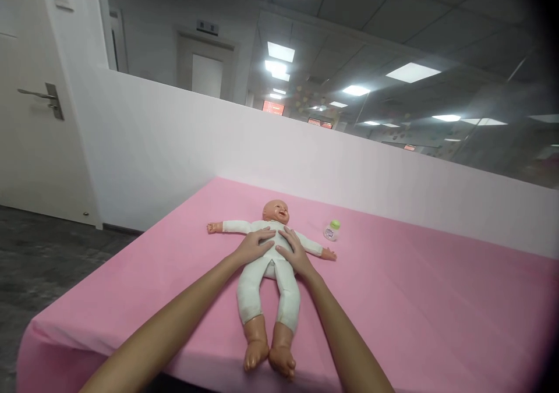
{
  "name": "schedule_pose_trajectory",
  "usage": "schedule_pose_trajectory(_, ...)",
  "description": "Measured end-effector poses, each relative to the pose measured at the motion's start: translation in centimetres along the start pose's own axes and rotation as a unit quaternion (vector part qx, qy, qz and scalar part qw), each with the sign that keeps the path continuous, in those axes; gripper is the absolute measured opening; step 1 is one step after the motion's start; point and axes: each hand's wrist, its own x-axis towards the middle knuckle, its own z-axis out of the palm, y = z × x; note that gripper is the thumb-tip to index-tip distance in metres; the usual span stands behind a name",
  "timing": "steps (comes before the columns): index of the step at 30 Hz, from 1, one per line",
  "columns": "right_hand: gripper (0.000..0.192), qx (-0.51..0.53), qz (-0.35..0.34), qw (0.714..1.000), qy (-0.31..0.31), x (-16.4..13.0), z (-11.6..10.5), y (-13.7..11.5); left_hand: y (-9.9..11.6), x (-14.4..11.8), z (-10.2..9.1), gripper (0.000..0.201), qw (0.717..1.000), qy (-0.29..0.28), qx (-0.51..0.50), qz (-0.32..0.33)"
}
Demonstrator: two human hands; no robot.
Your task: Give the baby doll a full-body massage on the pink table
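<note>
A baby doll with a white cloth body lies on its back, its head toward the wall and its bare feet toward me. Both its arms are stretched out sideways. My left hand rests flat on the left side of its torso, fingers extended. On the other side of the torso lies my right hand, also flat with the fingers spread. Neither hand grips anything. To the right of the doll's head stands a small clear bottle with a green cap, apart from both hands.
The doll and bottle are on a table with a pink cover. Behind it runs a low white wall with glass above. At the left is a door with a metal handle, over a dark floor.
</note>
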Motion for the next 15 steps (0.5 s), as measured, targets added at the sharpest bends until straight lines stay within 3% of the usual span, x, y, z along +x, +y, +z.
schedule_pose_trajectory(8, 0.057, -0.007, -0.022, 1.000, 0.017, 0.1, -0.1, -0.1, -1.5, 0.2, 0.7, 0.058, 0.998, 0.011, 0.067, -0.020)
schedule_pose_trajectory(15, 0.041, -0.007, -0.029, 0.999, 0.032, 0.4, -0.5, 0.1, -1.7, 0.4, 0.7, 0.046, 0.999, 0.019, 0.031, -0.004)
